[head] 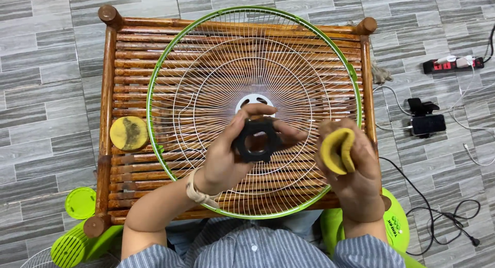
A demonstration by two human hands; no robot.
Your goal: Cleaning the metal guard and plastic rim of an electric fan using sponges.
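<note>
My left hand (232,154) holds a black ring-shaped plastic nut (256,140) by its rim, above the middle of a round wire fan guard (206,67) with a green rim. My right hand (356,170) is closed around a folded yellow sponge (337,151), just to the right of the nut. The guard lies flat on a low bamboo slat table (111,82). A second round yellow sponge (129,133), dirty in its middle, rests on the table's left side, beside the guard's rim.
Green fan parts (80,202) lie on the tiled floor at lower left and at lower right. To the right of the table are a black phone on a stand (427,121), a power strip (454,64) and loose cables (443,216).
</note>
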